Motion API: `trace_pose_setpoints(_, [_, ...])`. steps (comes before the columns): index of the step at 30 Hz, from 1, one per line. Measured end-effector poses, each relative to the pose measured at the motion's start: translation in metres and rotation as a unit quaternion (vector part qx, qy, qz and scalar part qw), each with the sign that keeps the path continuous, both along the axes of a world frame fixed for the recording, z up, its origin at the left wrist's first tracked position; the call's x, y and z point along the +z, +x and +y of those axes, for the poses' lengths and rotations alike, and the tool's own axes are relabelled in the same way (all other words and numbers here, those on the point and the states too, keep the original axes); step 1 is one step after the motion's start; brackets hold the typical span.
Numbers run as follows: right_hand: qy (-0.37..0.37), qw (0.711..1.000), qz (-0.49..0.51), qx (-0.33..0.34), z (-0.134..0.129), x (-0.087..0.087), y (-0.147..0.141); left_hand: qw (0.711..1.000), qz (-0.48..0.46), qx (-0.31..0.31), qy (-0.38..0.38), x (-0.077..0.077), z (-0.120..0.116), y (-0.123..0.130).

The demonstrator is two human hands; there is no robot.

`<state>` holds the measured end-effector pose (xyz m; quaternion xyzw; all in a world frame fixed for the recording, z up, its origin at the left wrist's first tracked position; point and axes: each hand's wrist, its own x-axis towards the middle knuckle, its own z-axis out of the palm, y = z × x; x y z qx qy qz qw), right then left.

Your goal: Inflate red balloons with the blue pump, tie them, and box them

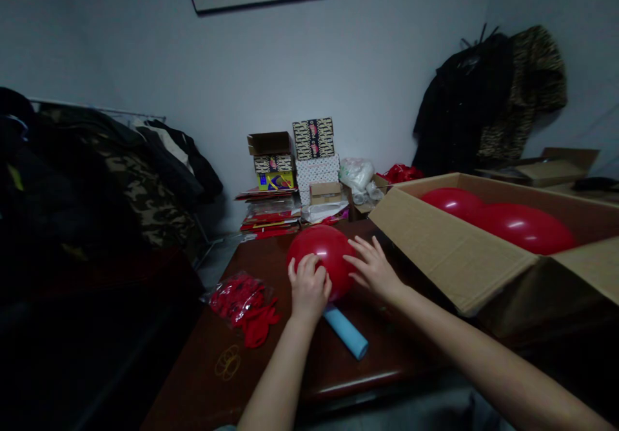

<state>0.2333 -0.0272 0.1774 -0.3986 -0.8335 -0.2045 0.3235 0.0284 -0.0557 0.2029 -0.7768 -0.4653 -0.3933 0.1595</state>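
Glossy round red balloon (323, 244) sits between curled left hand (310, 284), grip unclear, and spread, empty right hand (375, 267); rightward, open brown cardboard box (454, 253) holds red balloons (522, 228); leftward, clear plastic bag (245, 288) holds red pieces (227, 300).

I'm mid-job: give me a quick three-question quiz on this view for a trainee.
1. How many balloons show in the carton?
2. True or false: the blue cylinder lies on the table.
3. Which is the left hand against? A: a coat; B: a lone red balloon; C: the wall picture.

Key: 1. Two. 2. True. 3. B.
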Motion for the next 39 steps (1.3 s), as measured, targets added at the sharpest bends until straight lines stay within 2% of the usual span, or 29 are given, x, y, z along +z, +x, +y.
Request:
trace_pose_setpoints(4, [-0.025, 0.999, -0.007, -0.025, -0.004, -0.015, 0.022, 0.998, 0.033, -0.047, -0.021, -0.010, 0.008, 0.014])
trace_pose_setpoints(12, [-0.084, 0.994, -0.033, -0.053, -0.012, -0.048, 0.055, 0.994, 0.053, -0.082, -0.053, -0.028, 0.011, 0.031])
trace_pose_setpoints(16, [-0.120, 0.990, -0.054, -0.056, -0.017, -0.072, 0.066, 0.991, 0.066, -0.092, -0.068, -0.033, 0.008, 0.034])
trace_pose_setpoints(21, [-0.156, 0.983, -0.065, -0.064, -0.016, -0.095, 0.072, 0.985, 0.076, -0.132, -0.075, -0.045, 0.005, 0.043])
trace_pose_setpoints(26, [-0.185, 0.976, -0.059, -0.094, -0.006, -0.111, 0.083, 0.981, 0.089, -0.146, -0.089, -0.054, 0.001, 0.050])
trace_pose_setpoints(31, [-0.205, 0.971, -0.057, -0.109, -0.001, -0.126, 0.094, 0.980, 0.084, -0.153, -0.093, -0.055, -0.001, 0.049])
trace_pose_setpoints(39, [-0.195, 0.975, -0.039, -0.096, 0.005, -0.138, 0.094, 0.983, 0.100, -0.130, -0.087, -0.059, 0.000, 0.049])
